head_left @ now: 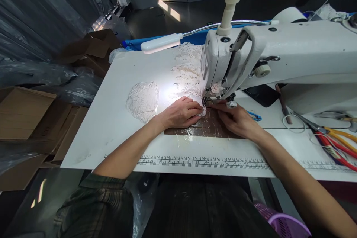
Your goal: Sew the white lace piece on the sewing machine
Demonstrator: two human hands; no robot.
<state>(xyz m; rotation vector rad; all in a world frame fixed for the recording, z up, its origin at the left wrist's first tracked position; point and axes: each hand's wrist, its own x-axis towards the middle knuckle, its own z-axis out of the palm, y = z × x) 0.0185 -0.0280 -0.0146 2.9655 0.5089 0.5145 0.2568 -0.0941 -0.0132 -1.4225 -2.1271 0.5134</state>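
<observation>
A white sewing machine [220,52] stands over white lace [189,70], which passes under its presser foot [205,101]. My left hand [182,113] rests just left of the foot, its fingers bent together and holding the lace against the bed. From the right, my right hand [235,119] reaches in with fingertips closed at the lace edge beside the foot; what lies between them is partly hidden. Beneath both hands is a brown taped plate [206,130]. A separate rounded lace piece [143,101] lies to the left.
A lamp [161,43] on a flexible neck lights the lace. A printed ruler strip [195,162] runs along the table's front. Scissors with orange handles [341,135], red-handled pliers [331,148] and a dark phone-like slab [261,95] lie right. Cardboard boxes [25,111] stand left.
</observation>
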